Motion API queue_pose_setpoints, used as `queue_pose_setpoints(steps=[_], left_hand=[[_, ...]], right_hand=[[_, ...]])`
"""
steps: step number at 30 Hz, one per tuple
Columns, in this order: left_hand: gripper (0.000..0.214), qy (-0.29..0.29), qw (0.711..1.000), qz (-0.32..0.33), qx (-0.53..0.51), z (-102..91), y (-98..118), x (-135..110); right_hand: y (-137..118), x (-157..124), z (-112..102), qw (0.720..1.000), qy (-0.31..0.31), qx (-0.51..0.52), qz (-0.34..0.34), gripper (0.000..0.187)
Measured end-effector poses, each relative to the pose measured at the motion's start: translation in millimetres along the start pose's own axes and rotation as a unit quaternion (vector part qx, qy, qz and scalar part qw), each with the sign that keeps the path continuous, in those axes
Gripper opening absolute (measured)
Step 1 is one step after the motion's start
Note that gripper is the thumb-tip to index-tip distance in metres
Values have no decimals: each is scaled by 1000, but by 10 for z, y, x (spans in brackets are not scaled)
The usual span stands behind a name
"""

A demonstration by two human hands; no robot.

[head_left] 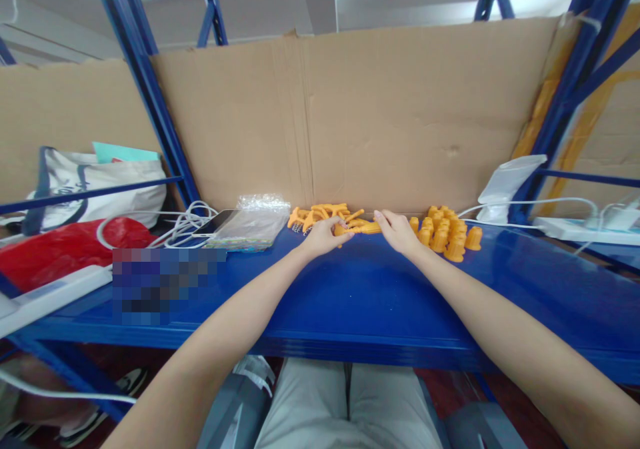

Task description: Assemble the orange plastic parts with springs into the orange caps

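Note:
At the back of the blue table, my left hand (324, 237) is closed, its fingers pinching a long orange plastic piece (369, 228). My right hand (398, 231) closes around the other end of it, thumb on top; its lower fingers are partly hidden. Behind and left of my left hand lies a pile of orange branched plastic parts (315, 217), some with small metal hooks or coils at the ends. Several orange cup-shaped plastic parts (443, 230) stand in a cluster just right of my right hand.
A stack of clear plastic bags (253, 226) and white cables (193, 222) lie left of the parts. A red bag (75, 246) and a power strip (55, 296) are further left. Cardboard (400, 116) walls the back. A white plastic holder (507, 186) stands at right.

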State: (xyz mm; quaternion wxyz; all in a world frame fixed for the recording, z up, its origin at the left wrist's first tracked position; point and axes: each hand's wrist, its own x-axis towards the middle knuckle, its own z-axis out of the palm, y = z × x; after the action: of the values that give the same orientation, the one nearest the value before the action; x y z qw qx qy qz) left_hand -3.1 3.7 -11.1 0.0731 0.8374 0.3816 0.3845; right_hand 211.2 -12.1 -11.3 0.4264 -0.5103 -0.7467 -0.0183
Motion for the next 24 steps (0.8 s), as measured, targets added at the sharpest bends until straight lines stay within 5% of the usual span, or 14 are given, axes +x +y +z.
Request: queue_pose_setpoints(steps=[6, 13, 20, 24], left_hand=[[21, 14, 1000, 16, 6, 11, 20, -28], [19, 50, 993, 67, 82, -18, 22, -25], [27, 11, 1000, -4, -10, 30, 28, 0], [24, 26, 1000, 13, 10, 29, 35, -25]], right_hand=[[-38, -6, 36, 998, 10, -61, 17, 40], [-1, 47, 140, 989, -46, 67, 127, 45], [9, -7, 14, 999, 16, 33, 17, 45], [1, 1, 32, 999, 24, -10, 26, 43]])
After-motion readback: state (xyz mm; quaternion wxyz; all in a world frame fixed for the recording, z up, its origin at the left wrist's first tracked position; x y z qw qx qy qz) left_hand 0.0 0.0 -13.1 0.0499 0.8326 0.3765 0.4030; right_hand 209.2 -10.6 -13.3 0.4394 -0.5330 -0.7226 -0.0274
